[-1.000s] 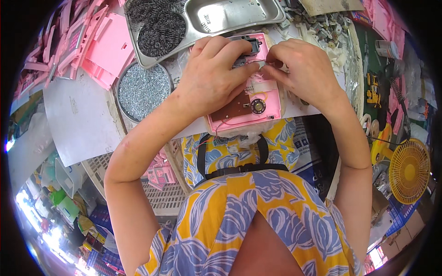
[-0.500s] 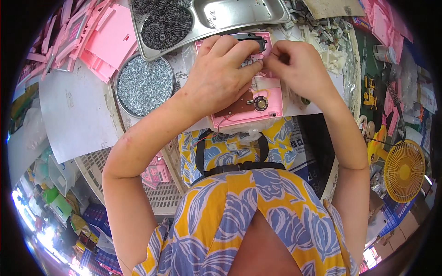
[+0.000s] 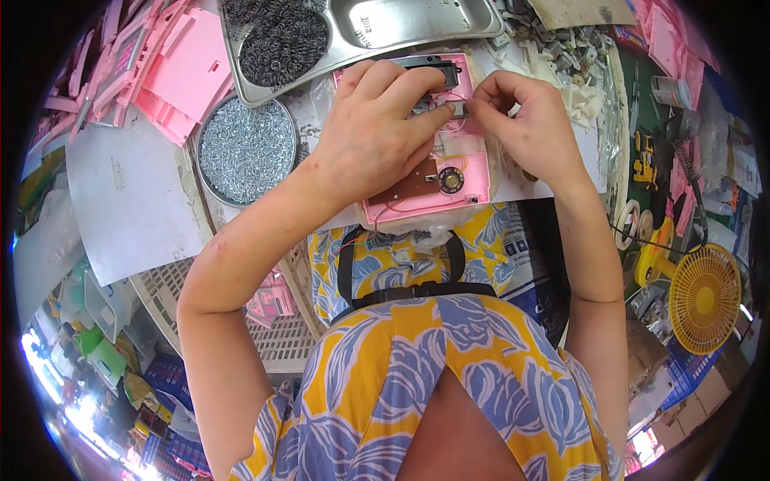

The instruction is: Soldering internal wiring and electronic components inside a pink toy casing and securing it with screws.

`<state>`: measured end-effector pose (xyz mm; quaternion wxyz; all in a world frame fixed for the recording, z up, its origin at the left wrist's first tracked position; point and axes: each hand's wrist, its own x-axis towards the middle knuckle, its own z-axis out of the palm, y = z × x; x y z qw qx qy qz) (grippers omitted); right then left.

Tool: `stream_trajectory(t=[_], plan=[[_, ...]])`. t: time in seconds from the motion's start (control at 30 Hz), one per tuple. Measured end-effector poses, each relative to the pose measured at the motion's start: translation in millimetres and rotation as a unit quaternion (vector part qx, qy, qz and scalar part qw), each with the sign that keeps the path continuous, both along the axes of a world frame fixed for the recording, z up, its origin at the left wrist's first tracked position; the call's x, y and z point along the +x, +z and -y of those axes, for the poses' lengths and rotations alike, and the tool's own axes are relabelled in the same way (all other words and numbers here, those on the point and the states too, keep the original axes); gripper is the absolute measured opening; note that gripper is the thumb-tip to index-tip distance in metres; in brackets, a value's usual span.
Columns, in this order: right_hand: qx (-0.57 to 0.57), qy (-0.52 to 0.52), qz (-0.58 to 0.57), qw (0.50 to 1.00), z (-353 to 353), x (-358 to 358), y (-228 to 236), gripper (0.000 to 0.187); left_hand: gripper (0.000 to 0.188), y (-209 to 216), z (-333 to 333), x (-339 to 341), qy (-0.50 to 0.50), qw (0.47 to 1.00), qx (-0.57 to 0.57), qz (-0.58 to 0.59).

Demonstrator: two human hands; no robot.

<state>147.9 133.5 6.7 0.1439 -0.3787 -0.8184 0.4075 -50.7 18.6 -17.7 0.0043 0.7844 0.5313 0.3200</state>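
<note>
An opened pink plastic casing lies at the table's front edge. In it are a brown circuit board, a small round speaker, thin wires, and a black part near the top. My left hand covers the casing's left half, its fingers bent. Its lowest fingertip presses a small grey metal part at the casing's right side. Close to that part's right end, my right hand has thumb and forefinger pinched together; what lies between them is too small to make out.
A round tin of silvery screws stands left of the casing. Behind it is a metal tray with black springs. Pink panels pile up at far left; metal and white pieces at back right. A yellow fan stands at right.
My right hand has drawn slightly back, its fingers lower at the grey metal part, which now shows more. My left hand and the casing have shifted a little leftward in view.
</note>
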Motion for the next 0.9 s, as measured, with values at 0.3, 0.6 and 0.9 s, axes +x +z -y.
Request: stream_trajectory(t=[0.3,0.6,0.9], plan=[[0.093,0.02,0.083,0.992,3.2,-4.6,10.5,0.02,0.027,4.6,6.8,-8.2,0.024,1.0,-0.006,-0.015],[-0.022,-0.011,0.008,1.0,-0.8,7.8,-3.1,0.019,0.044,12.2,3.4,0.2,-0.043,0.997,0.022,-0.064],[0.328,0.041,0.13,0.935,25.5,-12.6,10.3,0.017,0.048,13.8,4.7,-17.6,-0.108,0.981,-0.04,-0.159]])
